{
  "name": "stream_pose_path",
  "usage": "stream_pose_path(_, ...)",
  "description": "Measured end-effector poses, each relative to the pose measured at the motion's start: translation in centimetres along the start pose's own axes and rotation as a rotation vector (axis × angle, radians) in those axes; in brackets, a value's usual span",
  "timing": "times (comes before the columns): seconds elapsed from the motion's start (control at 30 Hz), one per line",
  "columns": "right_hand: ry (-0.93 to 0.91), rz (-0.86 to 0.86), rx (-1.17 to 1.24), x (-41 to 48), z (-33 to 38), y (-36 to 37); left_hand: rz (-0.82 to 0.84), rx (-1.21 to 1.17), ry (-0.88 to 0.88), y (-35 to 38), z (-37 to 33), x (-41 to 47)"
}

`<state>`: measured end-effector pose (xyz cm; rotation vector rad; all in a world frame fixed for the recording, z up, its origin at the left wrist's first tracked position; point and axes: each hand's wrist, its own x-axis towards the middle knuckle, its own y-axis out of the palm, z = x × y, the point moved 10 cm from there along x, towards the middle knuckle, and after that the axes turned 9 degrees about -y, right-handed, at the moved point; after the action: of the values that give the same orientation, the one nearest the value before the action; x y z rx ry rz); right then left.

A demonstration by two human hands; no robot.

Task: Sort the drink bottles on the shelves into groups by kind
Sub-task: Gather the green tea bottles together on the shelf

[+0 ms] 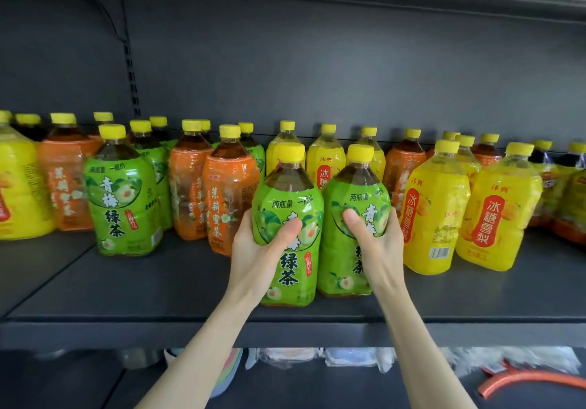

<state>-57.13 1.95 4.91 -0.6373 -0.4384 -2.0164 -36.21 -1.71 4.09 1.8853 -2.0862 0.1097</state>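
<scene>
On the shelf (158,282), one green bottle (287,269) is clasped by the left hand (257,250), a second green bottle (339,266) by the right hand (379,244). Both should likely be carried toward nine o'clock, beside the third green bottle (122,199).

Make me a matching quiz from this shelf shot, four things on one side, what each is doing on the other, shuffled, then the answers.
1. left hand
2. right hand
3. front orange-label bottle
4. front yellow-label bottle

A. stands right of the held pair
B. grips the pair's left green-label bottle
C. stands left of the held pair
D. grips the pair's right green-label bottle

Pairs: 1-B, 2-D, 3-C, 4-A
</scene>
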Motion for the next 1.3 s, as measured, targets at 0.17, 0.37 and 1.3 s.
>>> stream_pose_path(0.17,-0.038,-0.004,0.07,-1.6,1.7,2.7,-0.102,0.077,0.066,-3.9,-2.0,-1.1)
stream_pose_path(0.37,-0.054,0.043,0.103,-2.5,4.0,9.0,-0.212,0.108,0.107,-10.6,-4.4,-0.8)
stream_pose_path(1.3,-0.003,-0.072,-0.121,-7.5,4.1,25.2,-0.122,0.056,0.1,-27.1,-4.0,3.5)
